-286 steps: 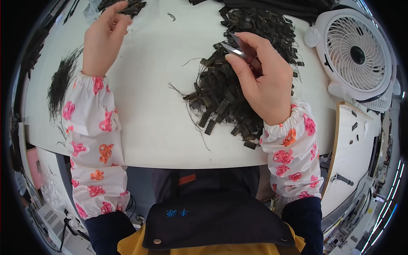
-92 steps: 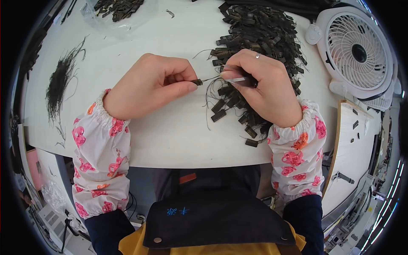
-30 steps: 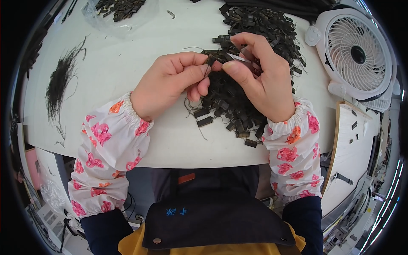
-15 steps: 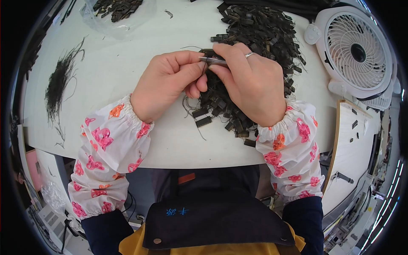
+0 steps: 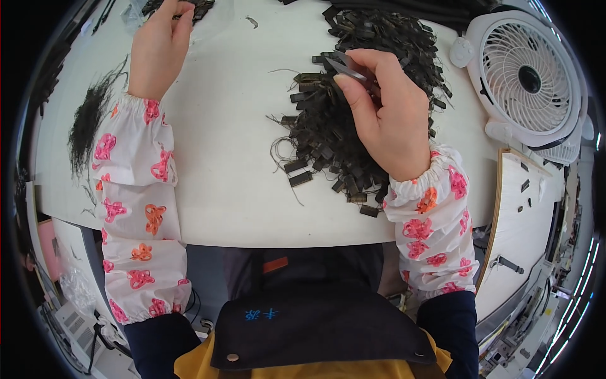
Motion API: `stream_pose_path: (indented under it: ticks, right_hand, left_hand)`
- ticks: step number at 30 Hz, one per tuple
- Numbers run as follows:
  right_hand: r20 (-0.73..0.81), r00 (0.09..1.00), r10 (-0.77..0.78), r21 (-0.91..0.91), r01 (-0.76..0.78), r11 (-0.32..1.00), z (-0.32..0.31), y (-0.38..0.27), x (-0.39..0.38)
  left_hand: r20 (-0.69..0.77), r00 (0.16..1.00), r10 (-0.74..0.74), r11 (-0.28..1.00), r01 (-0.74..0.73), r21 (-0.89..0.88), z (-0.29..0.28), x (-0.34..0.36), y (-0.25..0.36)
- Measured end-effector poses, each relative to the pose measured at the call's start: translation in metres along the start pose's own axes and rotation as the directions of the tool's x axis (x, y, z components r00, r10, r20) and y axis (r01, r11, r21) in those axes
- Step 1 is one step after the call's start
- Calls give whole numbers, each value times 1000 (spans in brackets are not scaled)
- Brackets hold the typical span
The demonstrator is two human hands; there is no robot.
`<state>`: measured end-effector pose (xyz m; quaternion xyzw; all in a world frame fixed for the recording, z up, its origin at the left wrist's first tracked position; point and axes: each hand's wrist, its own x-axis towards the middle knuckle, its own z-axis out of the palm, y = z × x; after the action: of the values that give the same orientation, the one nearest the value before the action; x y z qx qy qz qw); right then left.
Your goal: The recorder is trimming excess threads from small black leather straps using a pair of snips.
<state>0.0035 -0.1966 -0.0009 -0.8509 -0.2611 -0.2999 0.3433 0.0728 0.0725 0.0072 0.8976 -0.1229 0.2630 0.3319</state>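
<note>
My right hand [image 5: 394,114] is closed around small metal thread snips [image 5: 346,68], blades pointing up and left. It hovers over a large heap of small black fabric tabs [image 5: 328,129] with loose threads sticking out. Far off to the left, my left hand [image 5: 159,54] reaches to a clear plastic bag [image 5: 218,25] that contains more dark tabs [image 5: 203,9]. Its fingers are bent together at the upper edge of the picture; whether a tab is between them cannot be made out.
A tangle of cut black threads [image 5: 88,126] lies on the white table [image 5: 233,183] at the left. To the right stands a white fan [image 5: 527,79]. Below the fan, a pale board [image 5: 521,221] carries a few small dark pieces.
My left hand has left the snips and moved up and left to the plastic bag. My right hand, still with the snips, has shifted slightly and turned over the heap.
</note>
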Motion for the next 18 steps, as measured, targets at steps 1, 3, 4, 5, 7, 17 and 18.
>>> stream_pose_path:
  ticks: [1,3,4,5,7,17,18]
  right_hand:
    - [-1,1000,0,-9,0,1000,0,5,0]
    - [-29,999,33,31,-32,999,-3,10,-2]
    - [-29,999,42,16,-42,999,-5,13,-4]
    - [-15,998,69,75,-68,995,-5,11,-5]
    - [48,995,84,165,-91,982,-6,5,-4]
    - [568,821,64,-35,-54,998,-28,0,-2]
    - [562,819,117,-47,-109,993,-30,2,-2]
  left_hand:
    - [40,999,18,1000,-18,-13,3,-2,0]
    - [262,965,16,991,19,-131,0,-13,17]
    - [419,905,79,975,18,-222,4,-22,27]
    - [554,820,141,956,33,-292,3,-32,38]
    - [578,786,220,934,1,-356,11,-46,63]
    - [691,707,154,959,60,-276,8,-44,63]
    - [691,707,154,960,60,-275,9,-45,63]
